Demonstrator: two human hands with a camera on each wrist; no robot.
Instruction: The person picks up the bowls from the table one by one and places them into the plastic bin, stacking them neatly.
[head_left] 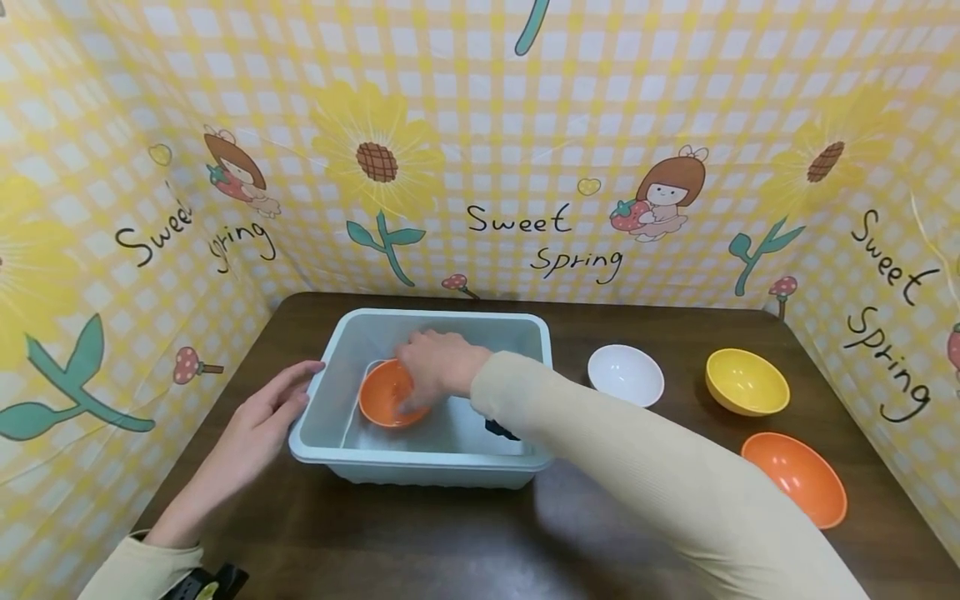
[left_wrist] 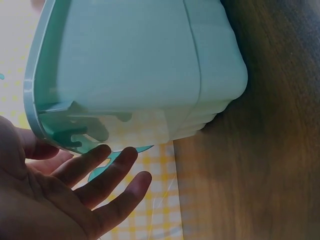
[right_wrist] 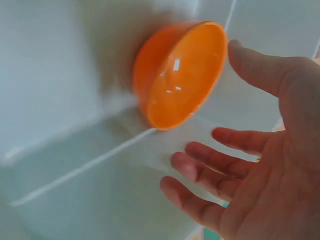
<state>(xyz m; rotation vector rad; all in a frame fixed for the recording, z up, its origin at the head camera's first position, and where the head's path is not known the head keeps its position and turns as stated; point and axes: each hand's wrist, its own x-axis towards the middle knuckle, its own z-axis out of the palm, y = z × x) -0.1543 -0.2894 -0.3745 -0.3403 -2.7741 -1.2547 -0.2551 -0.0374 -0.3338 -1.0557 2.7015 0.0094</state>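
Observation:
A pale blue plastic bin (head_left: 465, 457) stands on the table, an orange bowl (head_left: 381, 393) inside it toward the left. My right hand (head_left: 438, 362) reaches into the bin beside this bowl and partly covers it in the head view. In the right wrist view the fingers (right_wrist: 195, 172) are spread and apart from the bowl, with the thumb tip close by its rim. At the bin's left end, my left hand (head_left: 266, 417) has fingertips at the rim. Its fingers (left_wrist: 112, 177) are loosely extended beside the bin's outer wall in the left wrist view.
Right of the bin stand a white bowl (head_left: 626, 375), a yellow bowl (head_left: 747, 382) and a second orange bowl (head_left: 795, 479), partly behind the right sleeve (head_left: 645, 467). A checked, flower-printed cloth (head_left: 495, 150) walls in the dark wooden table (head_left: 390, 533) at the back and sides.

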